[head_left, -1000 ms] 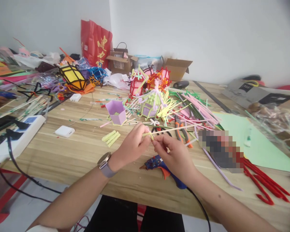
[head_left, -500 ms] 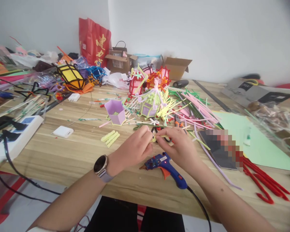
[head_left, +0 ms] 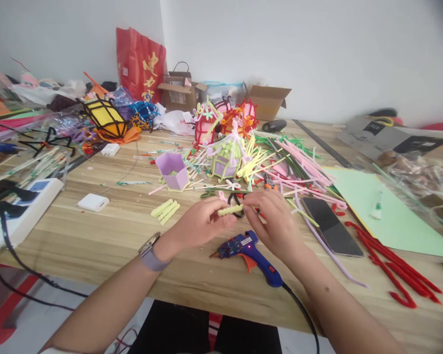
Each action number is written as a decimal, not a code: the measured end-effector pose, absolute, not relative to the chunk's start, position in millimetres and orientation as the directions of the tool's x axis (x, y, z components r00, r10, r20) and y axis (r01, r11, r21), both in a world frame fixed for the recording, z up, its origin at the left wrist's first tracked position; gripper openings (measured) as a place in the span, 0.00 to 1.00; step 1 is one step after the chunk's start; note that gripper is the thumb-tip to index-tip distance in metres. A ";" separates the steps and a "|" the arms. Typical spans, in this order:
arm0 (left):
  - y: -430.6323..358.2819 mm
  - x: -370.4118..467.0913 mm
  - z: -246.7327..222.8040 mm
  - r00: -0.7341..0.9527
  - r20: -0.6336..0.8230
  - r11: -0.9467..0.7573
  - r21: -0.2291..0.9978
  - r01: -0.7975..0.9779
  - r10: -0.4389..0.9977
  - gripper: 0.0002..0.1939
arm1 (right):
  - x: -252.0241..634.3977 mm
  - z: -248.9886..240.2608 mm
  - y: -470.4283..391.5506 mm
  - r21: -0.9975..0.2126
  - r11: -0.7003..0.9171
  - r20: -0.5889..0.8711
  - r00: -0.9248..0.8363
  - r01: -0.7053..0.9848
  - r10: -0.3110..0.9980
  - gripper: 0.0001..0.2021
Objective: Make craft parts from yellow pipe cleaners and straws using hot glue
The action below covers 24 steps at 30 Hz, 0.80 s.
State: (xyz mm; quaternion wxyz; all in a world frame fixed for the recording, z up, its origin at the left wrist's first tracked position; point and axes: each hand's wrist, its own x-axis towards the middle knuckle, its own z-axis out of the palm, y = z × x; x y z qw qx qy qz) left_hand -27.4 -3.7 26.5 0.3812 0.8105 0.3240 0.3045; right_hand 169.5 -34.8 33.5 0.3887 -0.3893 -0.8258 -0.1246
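Note:
A short pale-yellow twisted pipe cleaner [head_left: 230, 210] lies level between my hands above the table. My left hand [head_left: 197, 223], below a watch with a grey strap, pinches its left end between thumb and fingers. At the other end, the bent fingertips of my right hand [head_left: 271, 221] close on it. Just below sits a blue hot glue gun [head_left: 249, 250], its red light lit and its nozzle facing left. Several similar yellow twists [head_left: 165, 211] lie left of my left hand. Behind them stands an open purple hexagonal box [head_left: 173, 172] with yellow trim at its base.
Behind my hands are a purple-and-yellow lantern [head_left: 227, 160] and loose pipe cleaners [head_left: 299, 160]. At right lie a phone [head_left: 332, 226], red pipe cleaners [head_left: 395, 268] and a green sheet [head_left: 402, 216]. A power strip [head_left: 40, 206] and white adapter [head_left: 93, 202] are at left.
My left hand has turned and opened out a little, so the yellow twist now shows between my hands. The whole view has shifted slightly.

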 end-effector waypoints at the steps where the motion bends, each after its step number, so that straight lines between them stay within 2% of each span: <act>1: -2.8 -27.9 27.2 0.620 0.192 -0.420 0.874 0.244 0.761 0.20 | 169.0 32.6 -35.4 -0.076 0.678 0.752 -0.404 0.731 0.521 0.06; 3: -1.1 -28.8 28.8 0.666 0.090 -0.258 0.953 0.158 0.741 0.22 | 167.5 31.1 -36.7 -0.042 0.694 0.766 -0.423 0.718 0.484 0.07; 7: 1.3 -31.3 31.3 0.741 -0.060 -0.050 0.991 0.125 0.669 0.22 | 165.2 28.7 -38.4 0.046 0.709 0.762 -0.483 0.704 0.430 0.08; 14: 3.9 -30.5 26.7 0.776 -0.121 0.058 0.992 0.109 0.619 0.19 | 165.2 28.2 -38.2 0.110 0.719 0.748 -0.533 0.687 0.395 0.08; 16: 3.9 -29.7 26.4 0.750 -0.104 -0.007 0.990 0.144 0.654 0.18 | 165.6 29.4 -38.2 0.107 0.722 0.746 -0.535 0.684 0.397 0.08; 19: 2.0 -29.1 28.8 0.686 0.001 -0.254 0.929 0.268 0.727 0.16 | 166.3 30.0 -38.7 0.073 0.719 0.729 -0.529 0.691 0.434 0.07; 22: -1.9 -28.5 30.9 0.643 0.150 -0.500 0.765 0.407 0.751 0.14 | 166.8 27.7 -39.1 0.006 0.695 0.694 -0.504 0.719 0.515 0.05; 24: -5.0 -28.0 29.9 0.633 0.252 -0.632 0.598 0.493 0.732 0.11 | 166.9 25.3 -39.0 -0.033 0.671 0.668 -0.483 0.741 0.566 0.05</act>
